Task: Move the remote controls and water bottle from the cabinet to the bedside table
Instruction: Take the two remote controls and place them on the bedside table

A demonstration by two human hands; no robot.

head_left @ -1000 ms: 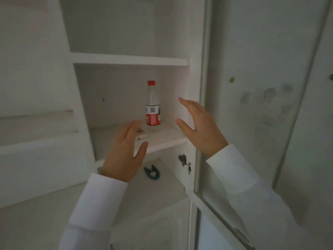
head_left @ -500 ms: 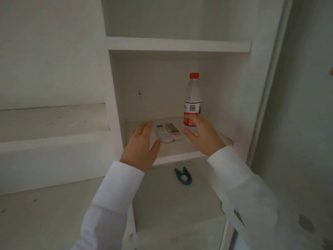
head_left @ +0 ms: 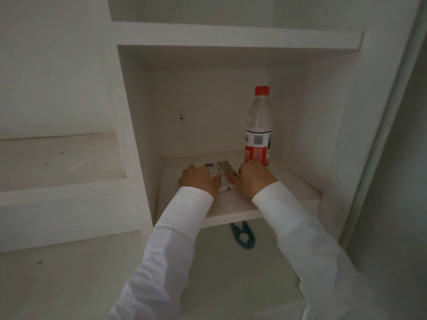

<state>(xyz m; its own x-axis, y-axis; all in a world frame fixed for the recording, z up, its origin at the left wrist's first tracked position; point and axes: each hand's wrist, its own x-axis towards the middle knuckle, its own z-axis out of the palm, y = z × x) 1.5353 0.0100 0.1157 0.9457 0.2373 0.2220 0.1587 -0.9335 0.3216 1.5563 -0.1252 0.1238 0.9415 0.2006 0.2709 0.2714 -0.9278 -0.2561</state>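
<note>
- Two white remote controls (head_left: pixel 219 174) lie side by side, touching, on the cabinet shelf (head_left: pixel 288 192). The water bottle (head_left: pixel 258 130) stands upright just behind them to the right.
- Left hand (head_left: pixel 199 181) rests on the left remote, thumb on its face. Right hand (head_left: pixel 253 179) is on the right one. Neither has really closed round one yet, far as I can see.
- Remotes look light, stiff, smooth plastic, so I'd pinch each by its long edges.
- Bottle's thin and probably squishy. Grab it around the label, not the red cap.
</note>
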